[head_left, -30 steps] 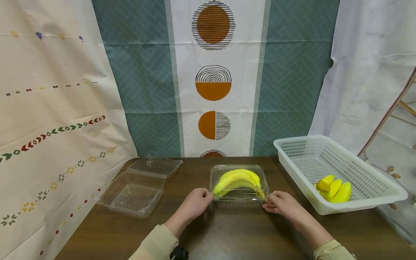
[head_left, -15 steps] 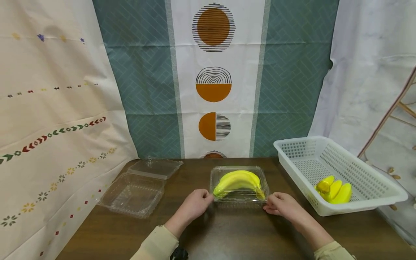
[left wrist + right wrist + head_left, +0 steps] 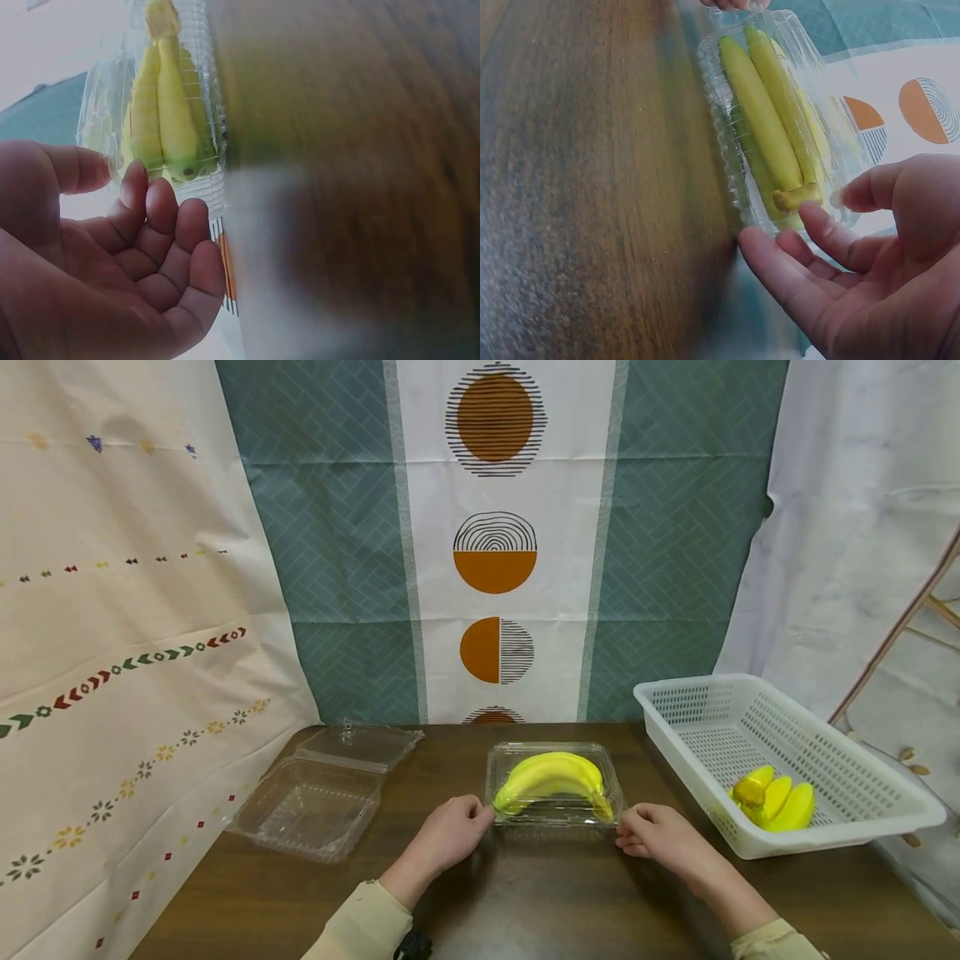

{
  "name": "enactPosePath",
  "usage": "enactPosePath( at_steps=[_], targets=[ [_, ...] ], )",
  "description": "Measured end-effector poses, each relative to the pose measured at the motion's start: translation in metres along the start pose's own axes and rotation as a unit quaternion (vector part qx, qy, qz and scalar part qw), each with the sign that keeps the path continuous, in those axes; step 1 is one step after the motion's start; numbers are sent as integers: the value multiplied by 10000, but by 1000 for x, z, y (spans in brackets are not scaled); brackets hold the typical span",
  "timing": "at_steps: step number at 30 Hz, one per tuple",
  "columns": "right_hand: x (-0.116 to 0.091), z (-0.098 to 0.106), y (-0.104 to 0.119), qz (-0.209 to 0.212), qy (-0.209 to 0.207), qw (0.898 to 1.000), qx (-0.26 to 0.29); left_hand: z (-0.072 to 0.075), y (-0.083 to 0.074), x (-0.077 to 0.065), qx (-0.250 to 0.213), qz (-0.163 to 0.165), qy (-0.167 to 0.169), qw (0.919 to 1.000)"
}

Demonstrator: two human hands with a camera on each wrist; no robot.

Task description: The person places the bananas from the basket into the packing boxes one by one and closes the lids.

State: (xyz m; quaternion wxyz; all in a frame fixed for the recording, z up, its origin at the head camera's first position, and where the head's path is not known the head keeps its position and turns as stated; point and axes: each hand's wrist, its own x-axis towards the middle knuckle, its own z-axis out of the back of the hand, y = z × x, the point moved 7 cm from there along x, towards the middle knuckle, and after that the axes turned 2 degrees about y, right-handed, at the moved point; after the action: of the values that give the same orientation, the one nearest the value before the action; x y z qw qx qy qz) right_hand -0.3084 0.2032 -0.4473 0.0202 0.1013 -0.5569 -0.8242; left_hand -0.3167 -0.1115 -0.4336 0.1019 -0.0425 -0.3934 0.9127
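A clear plastic clamshell container (image 3: 555,817) with its lid down stands on the table in the middle of the head view. Inside lies a bunch of yellow bananas (image 3: 551,774), greenish at the tips. My left hand (image 3: 453,831) pinches the container's front left corner between thumb and index finger, its other fingers curled below. At the front right corner, my right hand (image 3: 660,837) has thumb and index finger at the lid's rim. The right wrist view shows that thumb on the lid side and the lower fingers (image 3: 769,259) near the base.
Left on the brown table (image 3: 517,902) sits a second clear clamshell (image 3: 307,810), its lid lying back. A white perforated basket (image 3: 697,693) stands at the right with a bunch of bananas (image 3: 787,806) in it. Patterned cloths (image 3: 502,485) hang behind the table.
My right hand has shifted slightly to the right at the container's corner. The left hand, the container and the bananas look unchanged.
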Motion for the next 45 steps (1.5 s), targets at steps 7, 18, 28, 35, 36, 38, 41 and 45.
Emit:
enactPosePath(
  at_steps=[7, 18, 28, 35, 36, 38, 41, 45],
  targets=[
    [-2, 4, 4, 130, -157, 9992, -354, 3, -1, -1, 190, -39, -223, 9996],
    [-4, 11, 13, 591, -373, 9807, -1826, 6, -10, -2, 369, -216, -624, 9971],
    [-12, 5, 24, 1121, -561, 9551, -2684, 3, -23, -7, 863, -513, -777, 9919],
    [-22, -8, 33, 1652, -496, 9376, -3018, -5, -33, -13, 1321, -873, -663, 9852],
    [-23, -10, 34, 1696, -466, 9351, -3075, -6, -34, -14, 1352, -926, -639, 9844],
    [-25, -14, 35, 1740, -405, 9317, -3163, -8, -37, -16, 1374, -1012, -592, 9836],
    [-27, -17, 37, 1768, -354, 9275, -3276, -11, -40, -18, 1460, -1086, -532, 9819],
    [-30, -20, 40, 1818, -381, 9222, -3392, -15, -42, -21, 1636, -1070, -475, 9796]
  ],
)
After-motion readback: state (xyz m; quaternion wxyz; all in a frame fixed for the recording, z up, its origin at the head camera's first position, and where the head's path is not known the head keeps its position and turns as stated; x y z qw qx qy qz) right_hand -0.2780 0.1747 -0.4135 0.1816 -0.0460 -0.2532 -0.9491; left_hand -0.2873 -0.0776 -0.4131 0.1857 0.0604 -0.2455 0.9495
